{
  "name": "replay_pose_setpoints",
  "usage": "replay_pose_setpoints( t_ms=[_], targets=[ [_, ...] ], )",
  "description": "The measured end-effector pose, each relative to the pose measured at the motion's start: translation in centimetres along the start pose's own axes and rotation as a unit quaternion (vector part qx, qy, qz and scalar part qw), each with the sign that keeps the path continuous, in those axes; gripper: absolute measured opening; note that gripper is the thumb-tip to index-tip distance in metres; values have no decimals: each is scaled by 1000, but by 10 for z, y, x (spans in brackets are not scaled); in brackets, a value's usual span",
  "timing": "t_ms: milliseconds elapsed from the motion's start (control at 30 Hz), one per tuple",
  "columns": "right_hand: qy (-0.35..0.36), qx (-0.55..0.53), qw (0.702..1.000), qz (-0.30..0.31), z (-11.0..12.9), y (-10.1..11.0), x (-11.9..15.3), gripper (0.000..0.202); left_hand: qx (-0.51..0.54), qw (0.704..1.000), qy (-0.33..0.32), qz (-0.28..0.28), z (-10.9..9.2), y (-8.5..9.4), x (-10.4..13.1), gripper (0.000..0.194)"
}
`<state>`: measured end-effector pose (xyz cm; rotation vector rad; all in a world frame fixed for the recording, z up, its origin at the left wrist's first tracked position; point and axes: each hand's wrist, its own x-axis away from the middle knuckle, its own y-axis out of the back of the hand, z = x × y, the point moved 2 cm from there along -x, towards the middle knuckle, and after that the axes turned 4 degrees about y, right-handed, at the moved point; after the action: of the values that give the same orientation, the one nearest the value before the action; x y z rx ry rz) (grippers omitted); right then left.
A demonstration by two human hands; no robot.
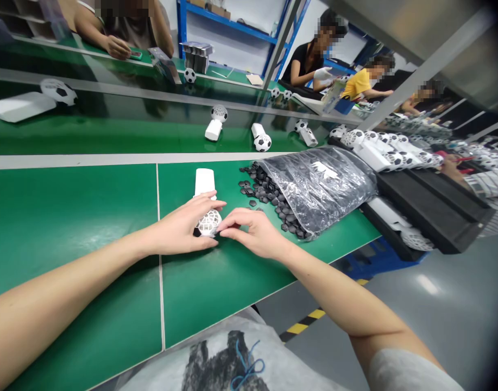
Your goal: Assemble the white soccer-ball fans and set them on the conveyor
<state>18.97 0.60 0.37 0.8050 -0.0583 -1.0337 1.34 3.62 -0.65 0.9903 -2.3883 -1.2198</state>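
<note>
On the green table lies a white part with a ball-shaped lattice end and a flat white body pointing away from me. My left hand is wrapped round the ball end, fingers over the top and thumb at the near side. A black patch shows on the ball's lower left. My right hand pinches a small black piece against the ball's right side. To the right, many small black pieces spill from a clear plastic bag.
Black trays with white and football-patterned parts stand at the right. Beyond the pale strip, several similar parts lie on a green belt. People sit across and at the far right.
</note>
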Motion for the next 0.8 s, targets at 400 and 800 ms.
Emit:
replay_pose_setpoints(
  t_ms=[400, 800],
  targets=[
    [-96, -106, 989, -41, -18, -15, -12, 17, 30, 997, 2, -64, -1, -1, -2, 40],
    [-110, 345, 932, 25, -65, 50, 2, 14, 18, 988, 143, -55, 6, 8, -1, 57]
  ],
)
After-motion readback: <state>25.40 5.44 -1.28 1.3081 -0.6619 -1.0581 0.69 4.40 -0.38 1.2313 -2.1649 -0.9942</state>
